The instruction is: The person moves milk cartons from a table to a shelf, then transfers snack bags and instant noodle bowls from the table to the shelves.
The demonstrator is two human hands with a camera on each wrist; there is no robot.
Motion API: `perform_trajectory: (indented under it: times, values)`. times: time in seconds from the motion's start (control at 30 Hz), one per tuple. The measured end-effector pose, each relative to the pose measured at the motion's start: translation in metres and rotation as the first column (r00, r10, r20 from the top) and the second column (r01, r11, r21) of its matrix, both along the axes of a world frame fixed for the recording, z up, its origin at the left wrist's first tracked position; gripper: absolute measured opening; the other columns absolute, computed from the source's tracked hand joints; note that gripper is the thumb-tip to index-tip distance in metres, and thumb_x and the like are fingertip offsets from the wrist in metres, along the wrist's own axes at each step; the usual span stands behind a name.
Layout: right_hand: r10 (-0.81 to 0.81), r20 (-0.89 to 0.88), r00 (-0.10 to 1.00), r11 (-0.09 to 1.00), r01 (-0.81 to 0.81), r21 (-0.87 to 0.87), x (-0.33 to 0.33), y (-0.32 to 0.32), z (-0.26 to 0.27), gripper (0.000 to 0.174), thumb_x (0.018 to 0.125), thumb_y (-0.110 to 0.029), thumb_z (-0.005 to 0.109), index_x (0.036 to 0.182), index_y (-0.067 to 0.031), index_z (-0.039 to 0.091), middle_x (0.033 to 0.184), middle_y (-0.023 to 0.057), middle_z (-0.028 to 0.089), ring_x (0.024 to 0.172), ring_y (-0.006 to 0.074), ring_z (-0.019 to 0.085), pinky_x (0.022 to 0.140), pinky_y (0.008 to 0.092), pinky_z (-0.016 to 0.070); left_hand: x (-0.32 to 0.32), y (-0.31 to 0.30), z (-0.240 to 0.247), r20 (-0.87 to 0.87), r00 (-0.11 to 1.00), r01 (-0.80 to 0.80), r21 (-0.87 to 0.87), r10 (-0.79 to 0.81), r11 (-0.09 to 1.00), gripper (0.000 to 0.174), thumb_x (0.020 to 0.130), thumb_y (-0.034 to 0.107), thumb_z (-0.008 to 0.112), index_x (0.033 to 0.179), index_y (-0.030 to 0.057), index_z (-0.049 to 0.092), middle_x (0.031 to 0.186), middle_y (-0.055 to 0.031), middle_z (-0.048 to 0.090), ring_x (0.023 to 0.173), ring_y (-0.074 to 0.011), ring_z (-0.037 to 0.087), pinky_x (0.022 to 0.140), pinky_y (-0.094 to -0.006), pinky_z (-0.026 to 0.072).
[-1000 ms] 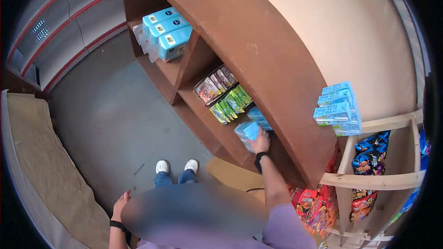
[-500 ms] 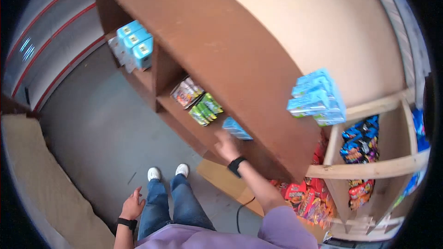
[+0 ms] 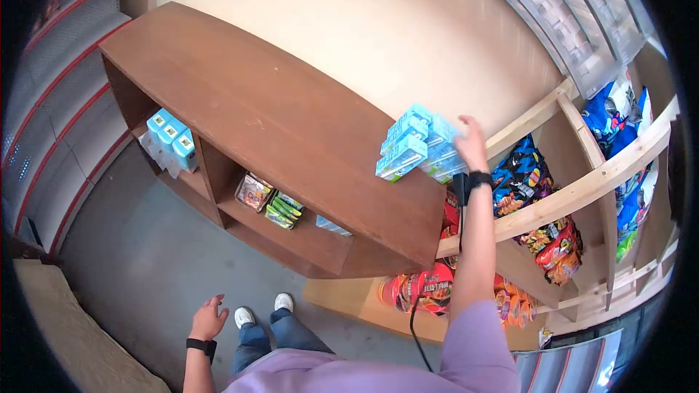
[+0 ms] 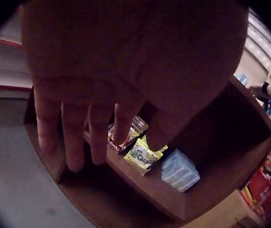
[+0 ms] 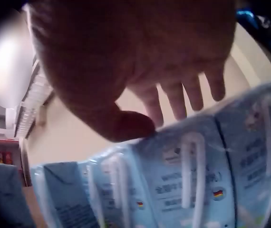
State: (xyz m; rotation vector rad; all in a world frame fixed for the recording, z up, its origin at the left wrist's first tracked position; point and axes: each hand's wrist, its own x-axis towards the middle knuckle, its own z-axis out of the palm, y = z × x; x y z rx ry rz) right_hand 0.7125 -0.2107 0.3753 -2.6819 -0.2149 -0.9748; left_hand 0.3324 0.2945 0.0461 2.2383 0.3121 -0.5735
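Blue drink cartons (image 3: 404, 156) with white straws on their sides stand stacked on the right end of the brown shelf unit's top. My right hand (image 3: 472, 144) reaches to the right side of this stack. In the right wrist view, its fingers (image 5: 176, 102) extend loosely just above the cartons' upper edge, and the thumb overlaps that edge. Down at my left side, the left hand (image 3: 209, 319) hangs with nothing in it. More blue cartons (image 4: 180, 171) sit in the lower compartment, beside green snack pouches (image 4: 143, 154).
The brown shelf unit (image 3: 277, 113) also holds brownish packets (image 3: 254, 192) and light-blue packs (image 3: 172, 135). At right, a wooden rack (image 3: 546, 229) with bagged snacks (image 3: 523, 175) stands close to my right arm. Red snack packs (image 3: 419, 291) lie below, near a black cable (image 3: 413, 327).
My right hand has let go of a blue carton pack in the lower compartment and moved up to the stack on top. The head view has turned right; the left hand stays low.
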Motion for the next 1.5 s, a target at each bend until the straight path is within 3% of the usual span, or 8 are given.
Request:
perform_trajectory:
  times: [0.07, 0.2, 0.63, 0.87, 1.1, 1.17, 1.3, 1.5]
  values:
    - [-0.045, -0.516, 0.855, 0.999, 0.042, -0.018, 0.026, -0.014, -0.013, 0.072, 0.058, -0.016, 0.07, 0.124, -0.0022, 0.047, 0.117, 0.0205, 0.057, 0.112, 0.033, 0.053, 0.098, 0.0369, 0.0402, -0.007, -0.001, -0.009, 0.051, 0.998, 0.025, 0.024, -0.026, 0.999, 0.043, 0.082, 0.027, 0.058, 0.121, 0.0097, 0.051, 0.111, -0.015, 0.061, 0.101, -0.0316, 0.06, 0.084, -0.0427, 0.0486]
    - [-0.075, -0.739, 0.67, 0.969, -0.127, -0.214, 0.048, -0.024, -0.003, 0.101, 0.042, -0.023, 0.08, 0.132, -0.0059, 0.039, 0.125, 0.0198, 0.052, 0.117, 0.0332, 0.049, 0.1, 0.0386, 0.0394, -0.029, -0.002, -0.007, -0.021, 0.999, -0.048, -0.006, 0.048, 0.999, 0.044, 0.082, 0.028, 0.058, 0.121, 0.009, 0.051, 0.112, -0.0156, 0.06, 0.102, -0.0316, 0.059, 0.085, -0.0421, 0.0482]
    - [-0.126, -0.371, 0.92, 0.967, 0.03, -0.254, -0.009, -0.001, -0.018, 0.094, 0.04, -0.019, 0.087, 0.125, -0.0105, 0.046, 0.116, 0.0168, 0.055, 0.112, 0.0342, 0.05, 0.095, 0.0435, 0.0403, -0.035, -0.001, -0.018, -0.014, 1.0, 0.017, 0.006, -0.017, 1.0, 0.043, 0.083, 0.03, 0.057, 0.12, 0.0106, 0.052, 0.11, -0.0159, 0.061, 0.1, -0.0343, 0.059, 0.085, -0.0436, 0.0482]
    - [-0.188, 0.314, 0.931, 0.939, 0.264, -0.221, -0.086, 0.046, 0.041, 0.081, 0.05, -0.018, 0.086, 0.12, -0.0054, 0.048, 0.108, 0.0179, 0.055, 0.103, 0.0373, 0.05, 0.09, 0.0448, 0.0381, -0.029, 0.015, -0.001, 0.105, 0.986, 0.123, 0.049, -0.128, 0.991, 0.04, 0.083, 0.029, 0.057, 0.119, 0.0108, 0.052, 0.107, -0.0181, 0.061, 0.098, -0.036, 0.059, 0.083, -0.0437, 0.0488]
    - [0.283, -0.266, 0.922, 0.932, -0.199, 0.302, -0.266, 0.129, 0.114, 0.096, 0.051, -0.031, 0.087, 0.129, -0.0024, 0.037, 0.117, 0.0107, 0.051, 0.107, 0.0213, 0.052, 0.091, 0.0353, 0.0427, -0.049, 0.014, -0.021, 0.024, 0.992, 0.123, 0.034, -0.124, 0.992, 0.041, 0.084, 0.03, 0.056, 0.12, 0.0113, 0.052, 0.107, -0.0184, 0.061, 0.099, -0.0355, 0.059, 0.084, -0.0445, 0.0483]
    - [0.448, -0.68, 0.581, 0.894, -0.268, 0.36, -0.282, 0.13, 0.076, 0.073, 0.06, -0.028, 0.082, 0.118, -0.004, 0.045, 0.11, 0.0108, 0.055, 0.101, 0.0216, 0.055, 0.088, 0.0364, 0.0446, -0.057, 0.006, -0.028, 0.015, 0.996, 0.089, -0.007, -0.089, 0.996, 0.041, 0.084, 0.03, 0.056, 0.12, 0.0112, 0.052, 0.107, -0.0184, 0.061, 0.099, -0.0353, 0.059, 0.084, -0.0444, 0.0482]
    - [0.642, -0.707, 0.297, 0.76, -0.371, 0.534, -0.311, 0.207, -0.103, 0.08, 0.058, -0.034, 0.085, 0.121, -0.003, 0.046, 0.114, 0.0182, 0.051, 0.106, 0.0321, 0.05, 0.092, 0.0404, 0.0401, -0.074, -0.002, -0.034, -0.093, 0.989, 0.111, -0.047, -0.115, 0.993, 0.041, 0.083, 0.029, 0.056, 0.12, 0.0106, 0.052, 0.109, -0.018, 0.061, 0.102, -0.034, 0.058, 0.086, -0.0429, 0.0473]
    - [0.208, -0.794, 0.572, 0.953, -0.301, 0.033, -0.26, 0.178, -0.331, 0.082, 0.052, -0.04, 0.086, 0.114, -0.0049, 0.048, 0.109, 0.0174, 0.052, 0.106, 0.036, 0.047, 0.09, 0.0452, 0.0389, -0.098, 0.042, -0.012, -0.14, 0.969, -0.211, -0.044, 0.203, 0.977, 0.04, 0.083, 0.024, 0.057, 0.119, 0.0085, 0.052, 0.11, -0.0165, 0.061, 0.102, -0.0336, 0.058, 0.086, -0.0418, 0.047]
